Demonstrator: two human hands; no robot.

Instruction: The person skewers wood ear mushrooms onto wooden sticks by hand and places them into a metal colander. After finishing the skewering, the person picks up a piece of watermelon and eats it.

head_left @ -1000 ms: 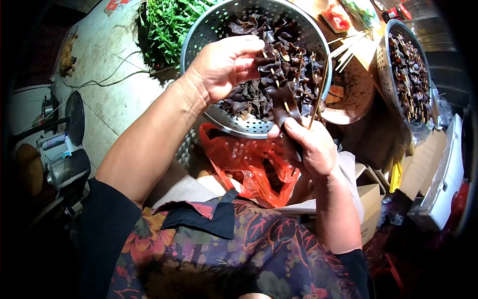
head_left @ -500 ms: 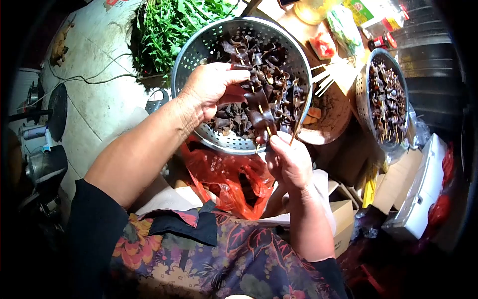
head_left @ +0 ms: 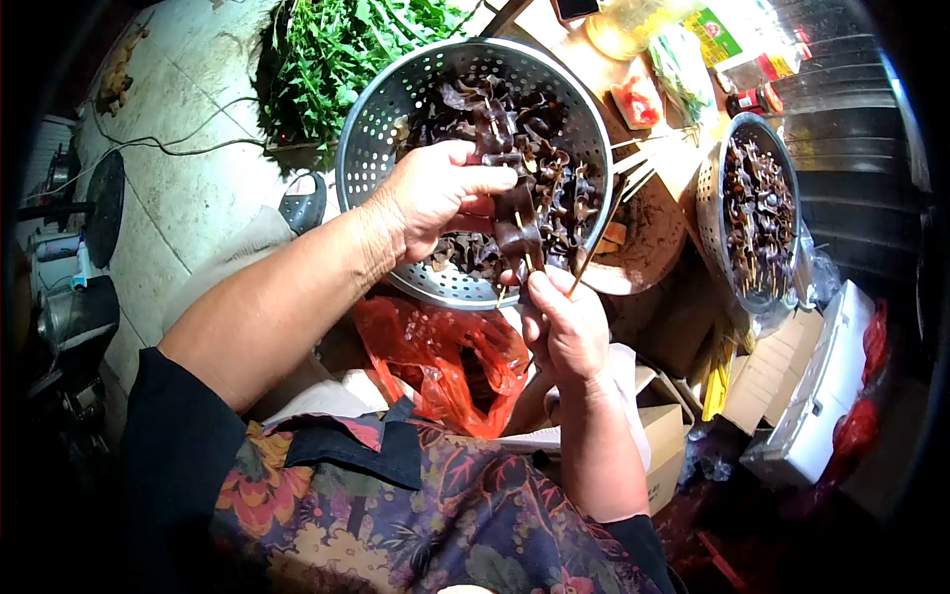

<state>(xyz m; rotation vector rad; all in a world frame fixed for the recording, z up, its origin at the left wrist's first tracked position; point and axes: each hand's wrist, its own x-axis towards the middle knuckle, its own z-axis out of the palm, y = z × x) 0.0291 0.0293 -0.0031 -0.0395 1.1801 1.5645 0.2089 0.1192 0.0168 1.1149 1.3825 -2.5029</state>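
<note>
A metal colander (head_left: 368,168) full of dark wood ear mushrooms (head_left: 569,188) sits before me. Above it, my left hand (head_left: 426,193) closes its thumb and fingers around the upper part of a skewer of wood ear mushrooms (head_left: 515,228). My right hand (head_left: 572,332) pinches the lower end of that skewer near the colander's front rim. A second, thin bare stick (head_left: 602,238) slants up and right from the right hand's fingers. Between my knees, below the colander, hangs a red plastic bag (head_left: 435,356).
A second colander (head_left: 708,198) with skewered wood ears stands at right. Loose skewers (head_left: 638,158) lie beside a round basin (head_left: 653,252). Leafy greens (head_left: 317,79) are at upper left. A white foam box (head_left: 811,386) and cardboard (head_left: 772,371) sit at lower right.
My left hand has shifted slightly down and right along the skewer. The bare stick at my right hand now shows more of its length. The view has moved a little.
</note>
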